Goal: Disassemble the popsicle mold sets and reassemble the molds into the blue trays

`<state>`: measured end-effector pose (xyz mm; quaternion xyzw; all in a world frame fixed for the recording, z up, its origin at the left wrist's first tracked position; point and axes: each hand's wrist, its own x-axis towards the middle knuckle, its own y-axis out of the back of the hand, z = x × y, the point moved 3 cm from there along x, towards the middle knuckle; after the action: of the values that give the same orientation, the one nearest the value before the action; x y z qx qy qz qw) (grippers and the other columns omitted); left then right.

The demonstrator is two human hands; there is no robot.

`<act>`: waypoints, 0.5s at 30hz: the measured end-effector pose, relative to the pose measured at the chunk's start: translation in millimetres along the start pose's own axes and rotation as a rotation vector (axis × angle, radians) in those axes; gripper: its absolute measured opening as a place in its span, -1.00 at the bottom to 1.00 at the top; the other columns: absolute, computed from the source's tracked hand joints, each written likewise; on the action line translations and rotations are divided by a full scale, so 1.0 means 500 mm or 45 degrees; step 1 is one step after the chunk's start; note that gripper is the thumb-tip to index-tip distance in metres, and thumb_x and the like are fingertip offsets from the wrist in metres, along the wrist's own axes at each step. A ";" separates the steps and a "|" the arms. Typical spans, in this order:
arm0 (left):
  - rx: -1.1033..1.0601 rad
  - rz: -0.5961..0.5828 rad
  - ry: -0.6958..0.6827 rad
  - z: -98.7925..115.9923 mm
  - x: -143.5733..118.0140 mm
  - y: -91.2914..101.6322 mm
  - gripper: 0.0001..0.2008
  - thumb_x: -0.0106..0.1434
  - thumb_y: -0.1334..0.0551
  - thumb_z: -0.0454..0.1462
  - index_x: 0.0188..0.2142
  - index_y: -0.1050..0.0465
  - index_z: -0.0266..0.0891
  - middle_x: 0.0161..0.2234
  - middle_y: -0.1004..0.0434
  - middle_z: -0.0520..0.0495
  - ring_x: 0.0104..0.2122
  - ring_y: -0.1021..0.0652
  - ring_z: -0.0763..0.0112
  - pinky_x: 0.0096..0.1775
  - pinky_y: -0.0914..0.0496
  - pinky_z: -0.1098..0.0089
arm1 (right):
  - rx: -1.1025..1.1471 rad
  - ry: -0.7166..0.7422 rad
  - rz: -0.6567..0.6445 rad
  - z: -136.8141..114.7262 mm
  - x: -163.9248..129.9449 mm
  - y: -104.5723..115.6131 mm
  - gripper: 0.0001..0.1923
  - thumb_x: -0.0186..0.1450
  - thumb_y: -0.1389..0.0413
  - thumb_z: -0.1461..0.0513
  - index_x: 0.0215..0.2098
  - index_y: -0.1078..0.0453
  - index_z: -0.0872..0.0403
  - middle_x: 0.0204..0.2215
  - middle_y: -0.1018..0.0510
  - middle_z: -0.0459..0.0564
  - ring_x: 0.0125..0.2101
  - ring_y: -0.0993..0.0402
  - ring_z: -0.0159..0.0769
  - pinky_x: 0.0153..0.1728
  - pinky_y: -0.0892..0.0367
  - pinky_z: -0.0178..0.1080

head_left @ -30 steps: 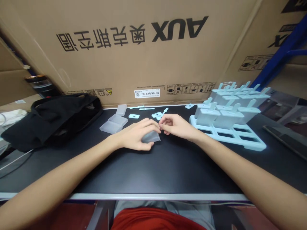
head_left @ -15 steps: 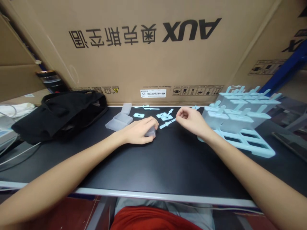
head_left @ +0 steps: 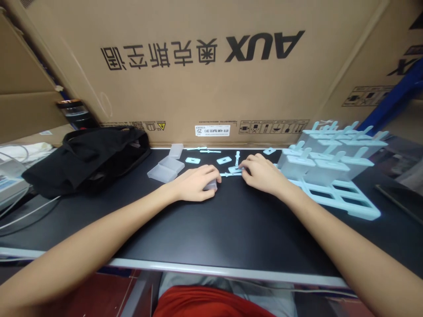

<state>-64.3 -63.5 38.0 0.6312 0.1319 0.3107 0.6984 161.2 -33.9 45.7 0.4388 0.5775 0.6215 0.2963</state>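
My left hand is wrapped round a clear popsicle mold cup on the black table, mostly covering it. Fingers bent, my right hand has its fingertips at the edge of a light-blue popsicle mold lid. Just beyond that lid is a blue popsicle stick, and another stick lies in front, its right end near my right fingers. A second slotted lid and a third lid lie farther left. Several clear cups rest left of my left hand.
A blue rack at right carries several filled-in molds with lids and sticks. Another lid and more sticks lie near the large cardboard box. A black bag and a dark bottle stand left.
My right fingers have let go of the stick, which now lies flatter, and have reached the lid. That lid has shifted toward me, away from the other one. My left hand keeps its grip.
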 end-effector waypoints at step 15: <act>-0.474 0.132 -0.095 0.028 -0.002 -0.002 -0.69 0.32 -0.26 -0.12 -0.07 -0.19 -0.13 0.00 -0.50 -0.10 -0.13 -0.56 0.29 -0.08 -0.43 0.26 | 0.171 -0.163 0.001 0.007 -0.001 0.021 -0.72 0.23 -0.09 0.27 -0.07 -0.37 0.08 -0.34 -0.59 0.04 -0.38 -0.49 -0.19 -0.32 -0.26 -0.22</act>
<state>-56.5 -75.3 39.1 0.5081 0.0135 0.3419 0.7904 166.2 -34.4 55.8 0.4966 0.5978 0.5521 0.3022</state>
